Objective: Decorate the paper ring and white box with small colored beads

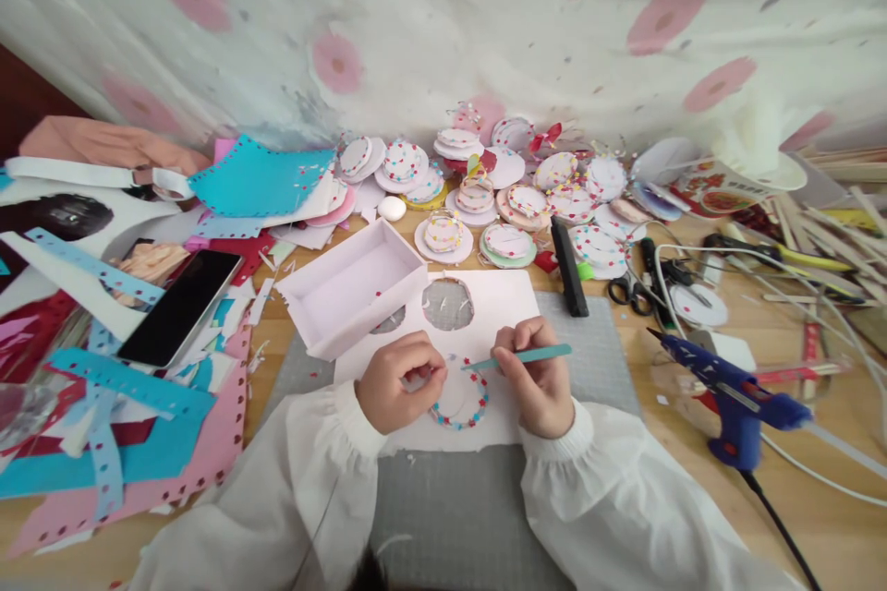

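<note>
My left hand (pixel 398 380) is curled with its fingertips pressed on the left rim of a white paper disc (pixel 458 399) edged with red and blue dots. My right hand (pixel 537 379) pinches a thin teal tool (pixel 519 357) whose tip points at the disc's upper edge. The disc lies on a white sheet (pixel 499 300) with round holes cut in it, on a grey cutting mat (pixel 457 499). Both arms wear white sleeves.
An open white box (pixel 353 295) stands just left of the sheet. Several dotted discs (pixel 485 180) pile up at the back. A blue glue gun (pixel 727 397), scissors (pixel 634 286), a black knife (pixel 569 279), a phone (pixel 181 307) and punched paper scraps (pixel 131 425) lie around.
</note>
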The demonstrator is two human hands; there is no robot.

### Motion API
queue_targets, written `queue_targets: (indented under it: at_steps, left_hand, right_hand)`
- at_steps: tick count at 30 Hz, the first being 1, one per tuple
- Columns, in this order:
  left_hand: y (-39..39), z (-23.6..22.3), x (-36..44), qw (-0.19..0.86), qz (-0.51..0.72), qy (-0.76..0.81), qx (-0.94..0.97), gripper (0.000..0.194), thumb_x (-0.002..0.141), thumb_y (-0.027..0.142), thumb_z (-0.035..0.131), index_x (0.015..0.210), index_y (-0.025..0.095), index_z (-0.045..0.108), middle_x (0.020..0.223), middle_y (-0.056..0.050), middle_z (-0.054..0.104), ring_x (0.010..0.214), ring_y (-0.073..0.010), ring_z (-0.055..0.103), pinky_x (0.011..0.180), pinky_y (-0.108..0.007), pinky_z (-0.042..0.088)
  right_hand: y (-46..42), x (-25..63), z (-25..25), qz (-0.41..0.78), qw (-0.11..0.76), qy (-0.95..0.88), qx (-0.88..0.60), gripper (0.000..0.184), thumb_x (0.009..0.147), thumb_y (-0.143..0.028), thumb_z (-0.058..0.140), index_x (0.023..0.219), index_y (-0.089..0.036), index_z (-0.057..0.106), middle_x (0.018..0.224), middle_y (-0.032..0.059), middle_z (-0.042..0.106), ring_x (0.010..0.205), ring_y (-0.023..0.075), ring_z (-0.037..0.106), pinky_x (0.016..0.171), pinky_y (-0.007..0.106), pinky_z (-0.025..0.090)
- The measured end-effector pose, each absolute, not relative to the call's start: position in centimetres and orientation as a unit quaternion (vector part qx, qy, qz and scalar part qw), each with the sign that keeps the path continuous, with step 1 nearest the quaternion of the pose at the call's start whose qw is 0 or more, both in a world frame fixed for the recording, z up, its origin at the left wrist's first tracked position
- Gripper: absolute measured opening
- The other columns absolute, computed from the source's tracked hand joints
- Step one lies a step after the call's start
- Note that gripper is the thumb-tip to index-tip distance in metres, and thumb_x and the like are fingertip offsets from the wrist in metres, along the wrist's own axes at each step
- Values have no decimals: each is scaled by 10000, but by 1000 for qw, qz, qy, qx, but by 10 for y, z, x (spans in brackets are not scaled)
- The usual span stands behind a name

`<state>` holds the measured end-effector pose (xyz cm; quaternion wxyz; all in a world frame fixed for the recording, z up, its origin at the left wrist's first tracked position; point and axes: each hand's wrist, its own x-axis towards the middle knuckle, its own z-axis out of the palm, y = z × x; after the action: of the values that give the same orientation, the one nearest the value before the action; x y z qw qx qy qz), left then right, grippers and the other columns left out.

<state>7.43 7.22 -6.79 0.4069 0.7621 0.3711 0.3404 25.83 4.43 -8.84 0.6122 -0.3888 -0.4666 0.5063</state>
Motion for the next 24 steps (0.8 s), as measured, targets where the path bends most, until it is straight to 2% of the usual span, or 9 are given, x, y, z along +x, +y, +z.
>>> queue_targets:
  at_steps: [5,11,24]
  left_hand:
    - [73,-67,75,410,344,365,762,113,763,123,525,670,151,583,622,4,486,536,-90,428,505,-216,364]
    - [72,-67,73,416,346,361,760,115,769,114,521,677,145,583,639,3,484,544,-90,419,519,-222,364]
    - [72,-71,73,407,336,367,766,115,791,138,527,695,152,589,655,1,497,539,-84,425,509,-210,369]
  right_hand:
    - [48,260,-88,523,613,-441,-396,246,849,-271,582,809,-234,342,628,-65,339,542,97,326,500,244,248]
    - [47,260,-89,558,609,-427,-368,211,856,-238,574,820,-232,366,631,-61,347,552,97,320,502,245,231]
    - [47,260,-87,542,582,-459,-396,231,853,-312,577,820,-234,362,652,-54,370,544,99,332,505,251,239]
